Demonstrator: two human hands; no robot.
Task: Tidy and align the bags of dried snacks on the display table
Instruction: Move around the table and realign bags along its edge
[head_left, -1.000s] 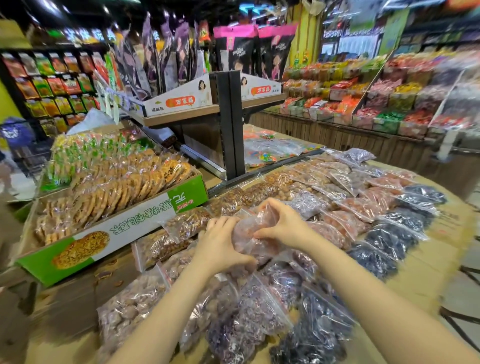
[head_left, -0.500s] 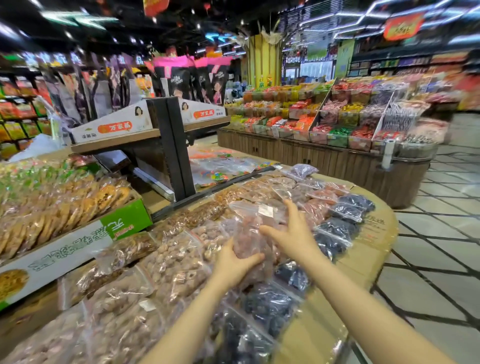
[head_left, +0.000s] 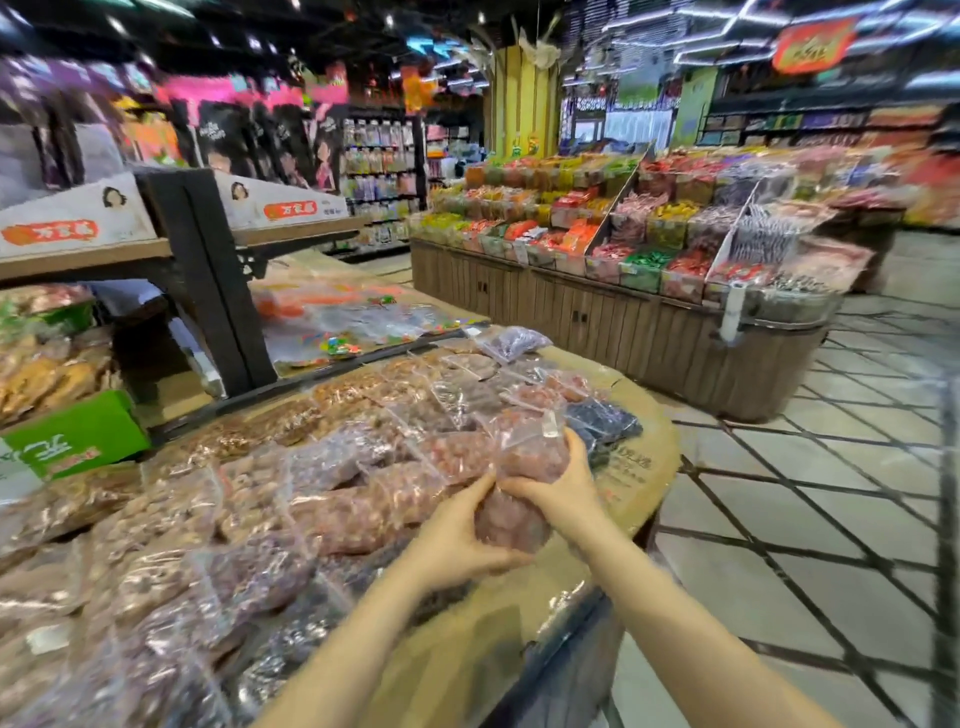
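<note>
While both hands, left hand (head_left: 457, 540) and right hand (head_left: 558, 491), clamp a pinkish snack bag (head_left: 524, 467), now nearer the display table's (head_left: 639, 467) right edge, its label (head_left: 549, 429) stays unreadable

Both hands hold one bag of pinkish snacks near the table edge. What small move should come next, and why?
Probably lower the bag into the row of pinkish bags beside it: both the left hand and the right hand grip it above the table edge.
</note>
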